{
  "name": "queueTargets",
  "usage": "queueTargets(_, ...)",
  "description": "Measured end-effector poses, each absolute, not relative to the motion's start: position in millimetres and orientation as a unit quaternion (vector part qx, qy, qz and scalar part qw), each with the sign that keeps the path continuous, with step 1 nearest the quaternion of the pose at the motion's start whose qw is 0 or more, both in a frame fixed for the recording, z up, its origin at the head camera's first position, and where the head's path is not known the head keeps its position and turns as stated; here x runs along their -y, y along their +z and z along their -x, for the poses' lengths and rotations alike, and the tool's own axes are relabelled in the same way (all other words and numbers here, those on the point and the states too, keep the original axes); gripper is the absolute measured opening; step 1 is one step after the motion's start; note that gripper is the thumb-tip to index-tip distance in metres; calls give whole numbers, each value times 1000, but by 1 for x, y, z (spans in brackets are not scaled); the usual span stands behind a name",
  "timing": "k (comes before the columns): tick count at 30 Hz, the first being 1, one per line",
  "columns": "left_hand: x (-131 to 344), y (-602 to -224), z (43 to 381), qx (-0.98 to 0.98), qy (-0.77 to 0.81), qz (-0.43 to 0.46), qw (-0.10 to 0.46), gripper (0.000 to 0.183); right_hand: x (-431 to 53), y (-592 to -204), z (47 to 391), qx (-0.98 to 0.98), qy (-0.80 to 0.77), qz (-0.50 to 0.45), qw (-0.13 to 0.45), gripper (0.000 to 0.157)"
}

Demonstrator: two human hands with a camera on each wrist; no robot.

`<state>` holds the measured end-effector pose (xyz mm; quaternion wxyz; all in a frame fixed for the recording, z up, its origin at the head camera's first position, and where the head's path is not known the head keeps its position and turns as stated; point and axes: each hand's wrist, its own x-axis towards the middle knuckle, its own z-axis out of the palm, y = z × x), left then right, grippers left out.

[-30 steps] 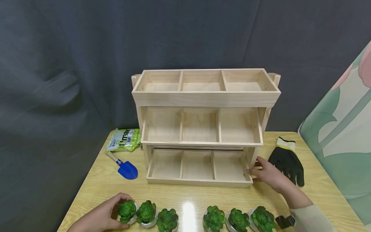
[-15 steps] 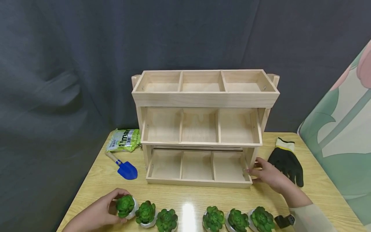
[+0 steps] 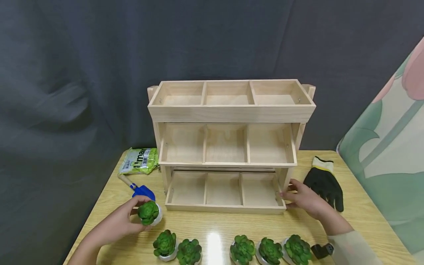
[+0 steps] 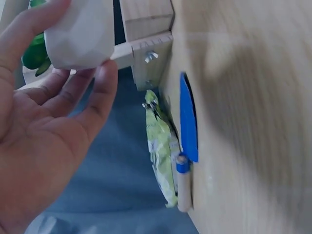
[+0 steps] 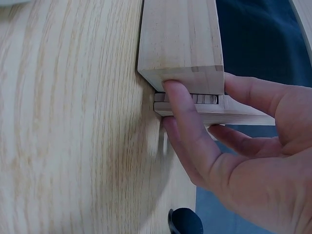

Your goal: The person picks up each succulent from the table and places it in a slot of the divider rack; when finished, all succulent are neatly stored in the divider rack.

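Pale wood-grain surface [image 3: 198,222]: L hand [image 3: 120,221] pinches green leafy succulent in white pot [image 3: 148,212], lifted, near front-L of pale-wood 3-tier rack [image 3: 232,115]; R hand [image 3: 304,198] grips rack's lower R side. Risk: fingertip hold slips, dropping pot; R tug might skew rack.

On my head feed the light is fairly even: the table [image 3: 205,221] reads bright against the dark curtain [image 3: 212,40], whose folds dim at far left. 1 white streak of glare burns out the tabletop at bottom centre. I can read large lettering on the bag [image 3: 139,161], not its small print. My left wrist feed is softer; wood grain smears at right under a broad, faint shadow, and the pot [image 4: 83,34] at upper left shows little surface detail. On my right wrist feed, grain is clearer, with a soft-edged shadow beside the right hand [image 5: 258,165].
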<state>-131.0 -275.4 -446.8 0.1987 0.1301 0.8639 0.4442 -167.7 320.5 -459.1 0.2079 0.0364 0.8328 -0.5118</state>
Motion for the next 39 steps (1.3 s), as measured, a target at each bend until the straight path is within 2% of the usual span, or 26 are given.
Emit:
queueTargets(9,243,-440,150,-869,452,-98,174,80,-319,-459,170,-833,-512,-35,208,79)
queueTargets(19,201,-434,172,-877,447,-107,141,77,-318,-459,170,-831,-512,-33,212,81)
queueTargets(28,175,-429,182,-898,412,-99,123,85,-319,-461,170,-834,-509,-39,210,81)
queueTargets(39,155,-439,196,-908,381,-116,130,81,-324,-466,172,-833,-511,-33,209,82)
